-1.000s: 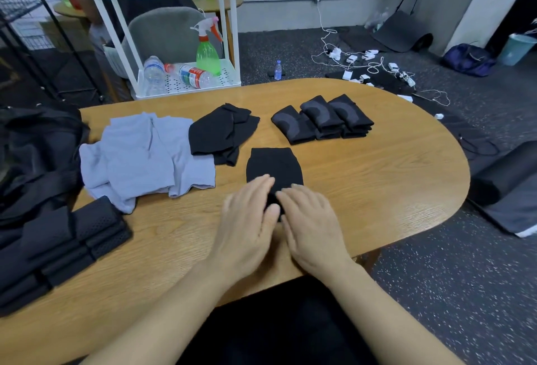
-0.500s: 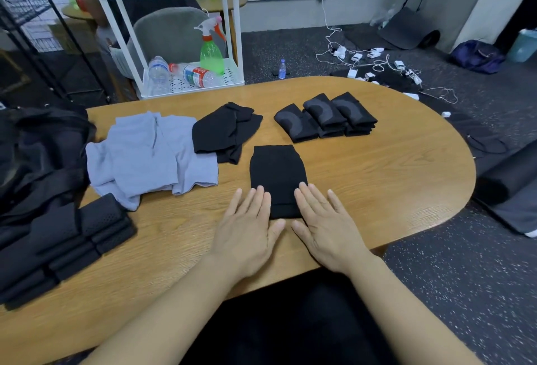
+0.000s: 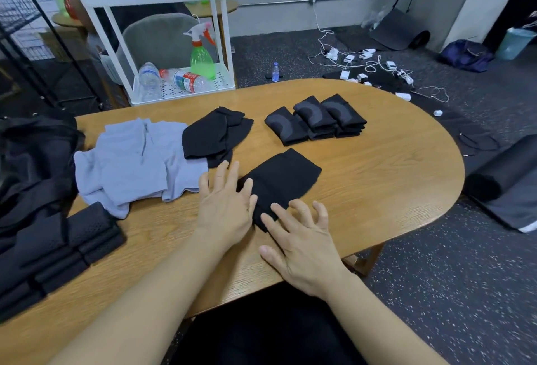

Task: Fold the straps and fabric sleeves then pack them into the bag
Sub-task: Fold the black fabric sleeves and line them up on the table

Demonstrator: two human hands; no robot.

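Note:
A black fabric sleeve point(image 3: 283, 178) lies flat on the wooden table point(image 3: 392, 167), turned diagonally toward the right. My left hand point(image 3: 225, 204) lies open beside its left edge, fingers straight, the little finger touching the fabric. My right hand point(image 3: 299, 236) rests at the sleeve's near end, index finger on the cloth, other fingers loosely bent. Three folded dark sleeves point(image 3: 315, 120) sit in a row behind. An unfolded black sleeve pile point(image 3: 215, 135) and grey sleeves point(image 3: 130, 161) lie to the left. The black bag point(image 3: 32, 167) is at the table's left edge.
Folded black mesh straps point(image 3: 58, 248) are stacked at the near left. A white cart point(image 3: 162, 30) with bottles and a green spray bottle point(image 3: 202, 55) stands behind the table. Cables and chargers point(image 3: 369, 68) litter the floor. A dark rolled mat point(image 3: 505, 169) lies to the right.
The black sleeve has been rotated from straight to diagonal, its far end swung right. My left hand moved up along its left side; my right hand's fingers have bent at the near end.

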